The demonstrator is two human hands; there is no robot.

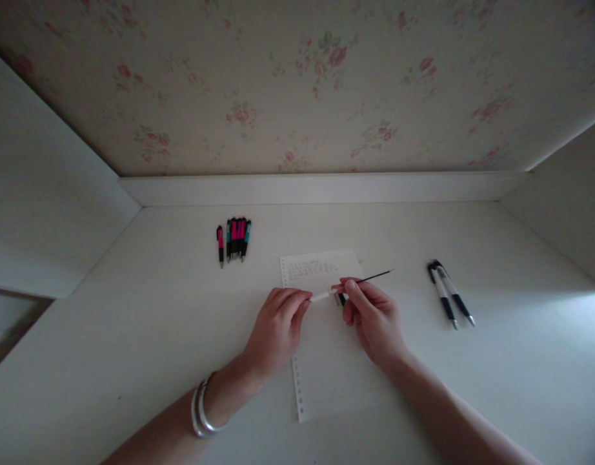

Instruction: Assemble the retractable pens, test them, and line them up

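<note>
My left hand point(278, 326) is closed in a pinch on the end of a white pen barrel point(321, 296) above a sheet of lined paper point(326, 349). My right hand point(372, 316) is closed too, pinching the other end of the barrel together with a thin black refill point(375, 278) that sticks out to the right. A small dark pen part shows under my right thumb. Both hands hover over the upper half of the sheet, which carries a few faint written lines near its top.
Several pink and teal pens point(234, 237) lie in a row at the back left of the white desk point(133, 336). Two black-and-white pens point(447, 294) lie to the right. A low white ledge point(317, 188) and flowered wallpaper close the back.
</note>
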